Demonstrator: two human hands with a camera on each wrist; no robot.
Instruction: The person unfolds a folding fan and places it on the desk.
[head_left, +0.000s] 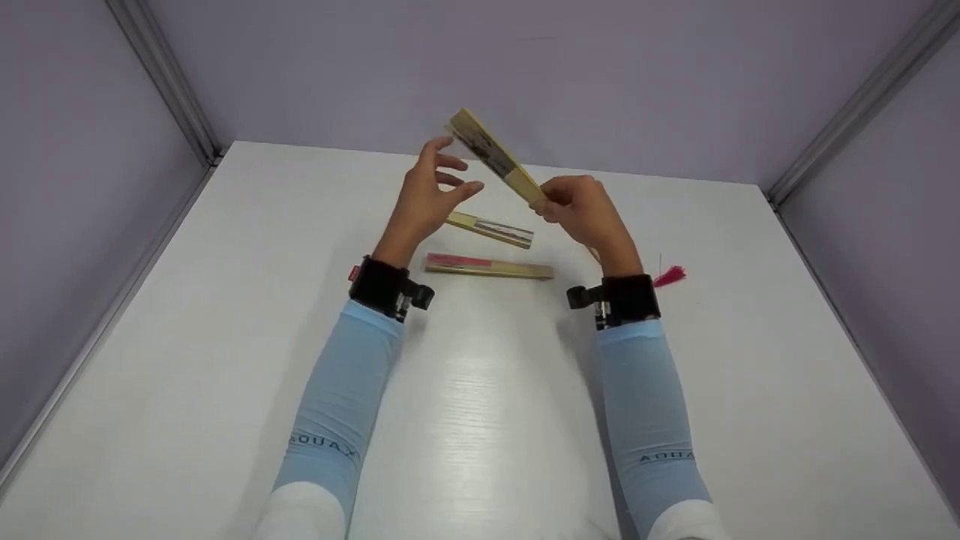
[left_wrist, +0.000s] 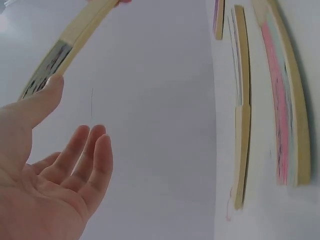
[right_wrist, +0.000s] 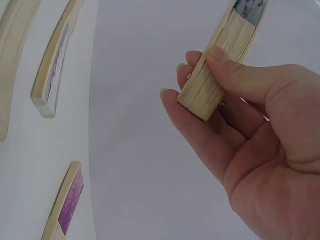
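My right hand (head_left: 555,201) is raised over the white table (head_left: 480,420) and grips the base of a folded bamboo fan (head_left: 493,156), thumb on top of its ribs (right_wrist: 220,65). The fan slants up and to the left. My left hand (head_left: 450,169) is open beside the fan's far end, fingers spread. In the left wrist view its thumb tip (left_wrist: 52,85) lies against the fan's edge (left_wrist: 65,45). Two more folded fans lie on the table under the hands: a plain one (head_left: 491,229) and one with pink paper (head_left: 487,266).
A pink tassel (head_left: 670,276) lies on the table by my right wrist. The right wrist view shows another folded fan with purple paper (right_wrist: 65,202) on the table. Lilac walls (head_left: 525,67) close the table in at the back and on both sides.
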